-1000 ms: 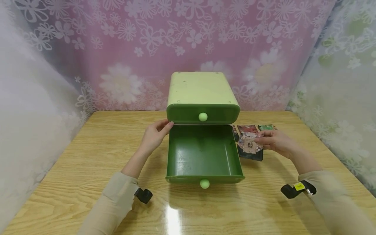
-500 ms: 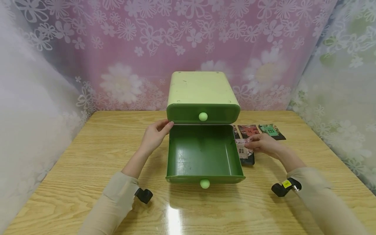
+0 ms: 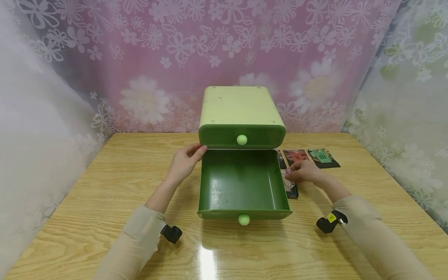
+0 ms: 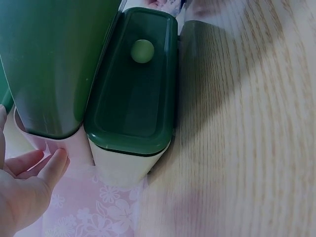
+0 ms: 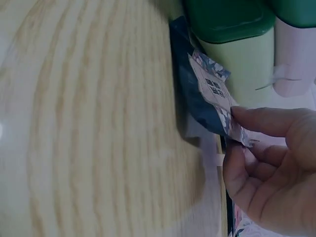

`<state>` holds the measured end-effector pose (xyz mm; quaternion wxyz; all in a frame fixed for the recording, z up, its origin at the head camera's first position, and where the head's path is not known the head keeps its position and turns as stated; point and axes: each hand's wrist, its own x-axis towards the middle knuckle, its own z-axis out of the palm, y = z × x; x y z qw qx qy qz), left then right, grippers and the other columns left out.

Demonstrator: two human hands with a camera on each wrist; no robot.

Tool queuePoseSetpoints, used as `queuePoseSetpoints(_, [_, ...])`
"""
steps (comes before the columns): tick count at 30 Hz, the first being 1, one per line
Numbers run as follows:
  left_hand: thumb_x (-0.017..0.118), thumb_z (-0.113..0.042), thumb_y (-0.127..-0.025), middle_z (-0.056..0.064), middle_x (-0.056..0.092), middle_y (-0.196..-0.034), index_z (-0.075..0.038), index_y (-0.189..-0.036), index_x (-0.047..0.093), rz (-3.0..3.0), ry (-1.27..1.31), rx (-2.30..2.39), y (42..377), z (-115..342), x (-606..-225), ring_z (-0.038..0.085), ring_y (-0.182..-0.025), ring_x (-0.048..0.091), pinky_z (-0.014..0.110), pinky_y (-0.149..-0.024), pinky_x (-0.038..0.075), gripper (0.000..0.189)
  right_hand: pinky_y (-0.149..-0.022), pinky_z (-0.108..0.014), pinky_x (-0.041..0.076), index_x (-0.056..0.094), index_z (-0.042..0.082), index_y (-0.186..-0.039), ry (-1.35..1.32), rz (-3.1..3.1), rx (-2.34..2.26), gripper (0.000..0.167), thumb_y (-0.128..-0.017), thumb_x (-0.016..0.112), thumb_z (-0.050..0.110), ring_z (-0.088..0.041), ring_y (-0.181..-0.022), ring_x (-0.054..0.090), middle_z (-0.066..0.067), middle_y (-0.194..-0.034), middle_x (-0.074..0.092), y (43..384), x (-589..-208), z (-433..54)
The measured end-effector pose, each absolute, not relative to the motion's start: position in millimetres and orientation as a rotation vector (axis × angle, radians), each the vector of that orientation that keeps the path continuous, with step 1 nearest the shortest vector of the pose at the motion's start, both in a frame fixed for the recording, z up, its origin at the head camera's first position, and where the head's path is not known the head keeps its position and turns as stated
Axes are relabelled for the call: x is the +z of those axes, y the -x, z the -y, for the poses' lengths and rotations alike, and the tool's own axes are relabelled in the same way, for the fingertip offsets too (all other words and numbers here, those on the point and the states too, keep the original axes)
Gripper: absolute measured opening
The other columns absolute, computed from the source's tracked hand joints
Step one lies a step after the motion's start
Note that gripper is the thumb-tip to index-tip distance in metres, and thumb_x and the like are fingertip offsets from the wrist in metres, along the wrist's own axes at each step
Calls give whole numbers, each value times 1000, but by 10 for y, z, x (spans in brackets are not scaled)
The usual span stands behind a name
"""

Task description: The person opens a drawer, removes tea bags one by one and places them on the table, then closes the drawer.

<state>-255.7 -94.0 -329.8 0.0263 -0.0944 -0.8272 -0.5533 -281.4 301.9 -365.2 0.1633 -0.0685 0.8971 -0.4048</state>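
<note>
My right hand (image 3: 305, 172) pinches a small black packet (image 5: 212, 91) with a floral print and a pale label between thumb and fingers. In the head view the packet is beside the right wall of the pulled-out drawer, which partly hides it. That green drawer (image 3: 241, 182) stands far out of the drawer cabinet (image 3: 241, 105), and no contents show in it. My left hand (image 3: 186, 160) rests against the cabinet's left side, with the thumb by its front edge. In the left wrist view its fingertips touch the pink casing (image 4: 74, 150) with fingers fairly straight.
A red-labelled packet (image 3: 294, 154) and a green-labelled packet (image 3: 322, 156) lie right of the cabinet, beside another partly hidden one. The top drawer (image 3: 220, 137) and a lower drawer (image 4: 131, 84) are closed. A floral curtain (image 3: 157, 70) hangs behind the wooden table (image 3: 115, 186).
My right hand has moved left with the packet, carrying it from in front of the other packets to beside the drawer's right wall. The left hand has stayed in place.
</note>
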Motion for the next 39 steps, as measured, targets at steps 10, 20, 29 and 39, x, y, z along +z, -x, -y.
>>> queuePoseSetpoints(10, [55,-51,-89,13,55,-126,-3,-134,49,2549,297,-1709,2551,946,-3308,25,-108,57,39,-89,47,65,-60,-30,50,61,-10,-94,252,-2629,-1027,26,-84,68,14,-13,-65,57,-5,-75,62,2795,-3657,-2940])
queuePoseSetpoints(20, [54,-52,-89,13,56,-125,-4,-134,49,2550,301,-1703,2547,939,-3292,25,-108,57,39,-89,47,66,-56,-30,49,62,-4,-82,224,-2691,-944,18,-85,67,13,-15,-63,56,-6,-71,59,2803,-3643,-2926])
queuePoseSetpoints(29, [54,-52,-89,13,56,-125,-3,-134,48,2550,303,-1713,2548,938,-3292,25,-107,58,39,-88,47,66,-54,-29,47,62,-2,-78,207,-2739,-861,18,-85,68,14,-16,-60,54,-5,-68,59,2793,-3639,-2893])
queuePoseSetpoints(39, [54,-52,-89,12,56,-125,-4,-134,48,2546,302,-1724,2556,942,-3305,24,-107,58,38,-89,47,66,-51,-28,38,61,2,-76,173,-2795,-726,22,-85,67,21,-14,-51,47,-2,-56,53,2768,-3647,-2875])
